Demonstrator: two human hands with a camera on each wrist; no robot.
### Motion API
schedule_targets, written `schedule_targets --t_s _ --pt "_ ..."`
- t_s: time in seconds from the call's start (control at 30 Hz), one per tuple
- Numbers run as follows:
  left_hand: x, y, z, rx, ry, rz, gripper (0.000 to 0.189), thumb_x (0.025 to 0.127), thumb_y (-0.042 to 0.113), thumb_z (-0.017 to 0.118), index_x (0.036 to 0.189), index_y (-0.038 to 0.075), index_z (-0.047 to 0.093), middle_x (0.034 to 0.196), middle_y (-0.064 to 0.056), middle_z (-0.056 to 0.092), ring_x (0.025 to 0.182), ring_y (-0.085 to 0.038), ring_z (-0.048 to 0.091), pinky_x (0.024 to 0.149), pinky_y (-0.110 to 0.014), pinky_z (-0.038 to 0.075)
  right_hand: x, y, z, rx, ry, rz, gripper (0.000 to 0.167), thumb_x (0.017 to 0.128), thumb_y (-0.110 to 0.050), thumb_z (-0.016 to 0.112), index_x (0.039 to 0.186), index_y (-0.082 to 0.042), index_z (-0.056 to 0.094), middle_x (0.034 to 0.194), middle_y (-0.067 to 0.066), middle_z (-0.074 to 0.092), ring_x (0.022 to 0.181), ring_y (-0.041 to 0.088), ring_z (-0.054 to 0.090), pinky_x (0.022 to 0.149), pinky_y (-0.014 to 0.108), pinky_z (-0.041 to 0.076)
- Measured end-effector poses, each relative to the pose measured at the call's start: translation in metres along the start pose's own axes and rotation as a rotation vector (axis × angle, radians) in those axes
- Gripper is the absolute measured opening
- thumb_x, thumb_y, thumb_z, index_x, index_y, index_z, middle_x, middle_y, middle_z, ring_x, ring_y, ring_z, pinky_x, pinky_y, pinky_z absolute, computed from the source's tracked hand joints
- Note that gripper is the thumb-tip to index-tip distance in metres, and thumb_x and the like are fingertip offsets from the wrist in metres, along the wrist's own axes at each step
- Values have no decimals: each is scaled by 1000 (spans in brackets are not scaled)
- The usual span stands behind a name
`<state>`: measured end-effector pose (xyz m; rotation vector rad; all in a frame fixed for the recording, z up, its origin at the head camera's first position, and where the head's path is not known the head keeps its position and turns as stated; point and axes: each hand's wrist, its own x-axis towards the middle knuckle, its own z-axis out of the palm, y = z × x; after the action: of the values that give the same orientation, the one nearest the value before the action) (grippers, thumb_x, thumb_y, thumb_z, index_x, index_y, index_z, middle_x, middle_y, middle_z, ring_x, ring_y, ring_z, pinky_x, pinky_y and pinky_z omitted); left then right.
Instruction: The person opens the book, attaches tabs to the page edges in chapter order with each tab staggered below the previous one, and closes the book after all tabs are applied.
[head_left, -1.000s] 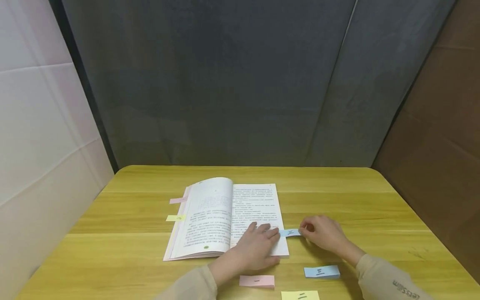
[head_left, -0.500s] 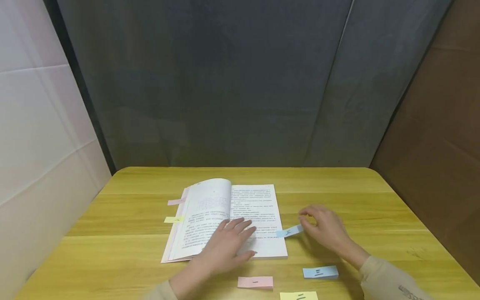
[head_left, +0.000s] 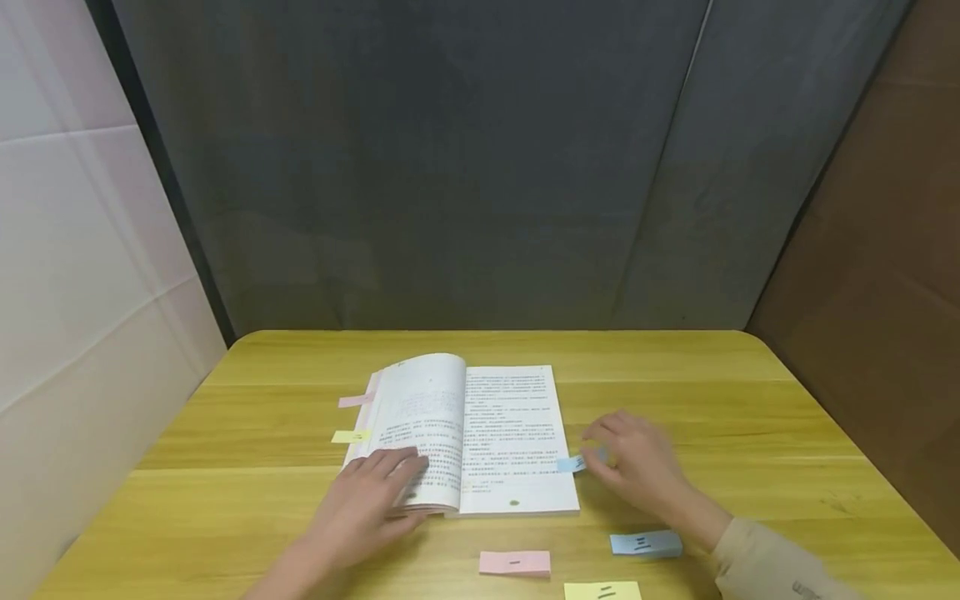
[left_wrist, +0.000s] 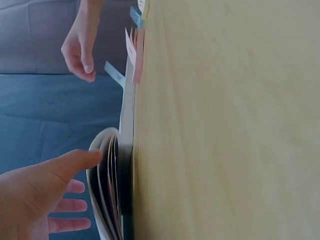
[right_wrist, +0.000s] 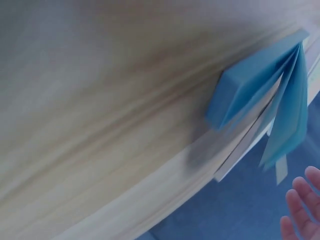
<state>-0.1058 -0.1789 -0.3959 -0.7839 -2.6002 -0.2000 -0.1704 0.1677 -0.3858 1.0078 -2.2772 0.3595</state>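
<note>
An open book (head_left: 513, 425) lies on the table, its left pages bulging upward. My left hand (head_left: 363, 504) is over the lower left page, fingers extended; in the left wrist view its thumb (left_wrist: 82, 160) overlaps the curved page edges. From the right page's edge sticks out a blue sticky tab (head_left: 570, 464) with dark strokes. Beside that tab is my right hand (head_left: 633, 458), slightly blurred. The left wrist view has a gap between this hand and the blue tab (left_wrist: 114, 74), which angles up from the page. Straight right fingers (right_wrist: 300, 195) appear at the right wrist view's edge.
Pink (head_left: 355, 402) and yellow tabs (head_left: 350, 437) jut from the book's left side. Nearer the front lie a pink sticky pad (head_left: 514, 563), a yellow pad (head_left: 602, 591) and a blue pad (head_left: 646, 544), each marked with strokes. A dark curtain (head_left: 450, 167) hangs behind the table.
My left hand has lifted off the right page and shifted left onto the left page. The right hand has let go of the blue tab, which stays at the page edge.
</note>
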Motion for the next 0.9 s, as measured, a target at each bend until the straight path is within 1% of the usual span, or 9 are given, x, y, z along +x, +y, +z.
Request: schedule_targets --t_s 0.07,0.17,0.23,0.33,0.4,0.53,0.63,0.77,0.9 --pt "-3 -2 -2 -2 -29 -10 60 64 44 71 113 12 55 111 -4 53 101 -21 48 78 -43 40 0 -6 2 -14 -44 -18 15 74 -25 65 82 -12 66 83 -3 62 77 14 55 61 32 46" --pt "-8 -5 -4 -8 -66 -15 66 62 43 72 116 10 54 111 -4 53 100 -21 48 77 -44 40 -1 -14 5 -28 -120 -26 16 73 -28 66 81 -14 66 84 -5 61 80 14 55 64 33 45" --pt "-10 -8 -3 0 -75 -22 66 62 41 72 117 9 53 111 -4 52 99 -21 48 76 -43 41 -2 -19 8 -38 -176 -27 16 74 -30 66 80 -15 67 84 -5 61 81 14 55 67 34 45" --pt "-12 -10 -3 39 -87 -33 68 60 38 73 118 9 52 110 -5 52 96 -23 49 75 -42 41 -2 -25 11 -53 -249 -37 18 75 -33 64 80 -16 67 83 -6 61 82 14 55 69 35 45" --pt "-14 -12 -2 70 -104 -50 66 61 34 73 118 9 51 110 -6 51 95 -23 49 74 -42 42 -2 -28 13 -57 -283 -46 19 75 -35 64 80 -17 68 82 -6 62 80 14 55 70 36 45" --pt "-16 -14 0 131 -120 -65 61 62 24 72 118 10 51 108 -6 52 91 -23 49 69 -40 43 -4 -32 14 -62 -325 -49 21 74 -38 64 80 -18 67 81 -6 61 77 13 54 70 37 45" --pt "-17 -15 0 160 -101 -51 56 62 16 68 115 9 52 104 -6 53 86 -23 50 63 -37 43 -5 -32 15 -76 -353 -46 23 73 -40 64 80 -19 66 80 -6 60 74 12 53 69 36 45" --pt "-21 -17 0 180 -93 -48 51 62 13 67 111 10 53 99 -5 53 83 -23 49 60 -36 41 -5 -32 16 -80 -369 -46 24 74 -41 64 81 -19 65 79 -6 59 72 12 52 68 37 45" --pt "-24 -19 -2 187 -92 -62 49 62 14 66 109 11 53 98 -4 53 84 -23 50 63 -38 42 -6 -32 16 -69 -369 -33 22 74 -40 63 80 -19 64 77 -7 58 70 11 51 67 37 44"
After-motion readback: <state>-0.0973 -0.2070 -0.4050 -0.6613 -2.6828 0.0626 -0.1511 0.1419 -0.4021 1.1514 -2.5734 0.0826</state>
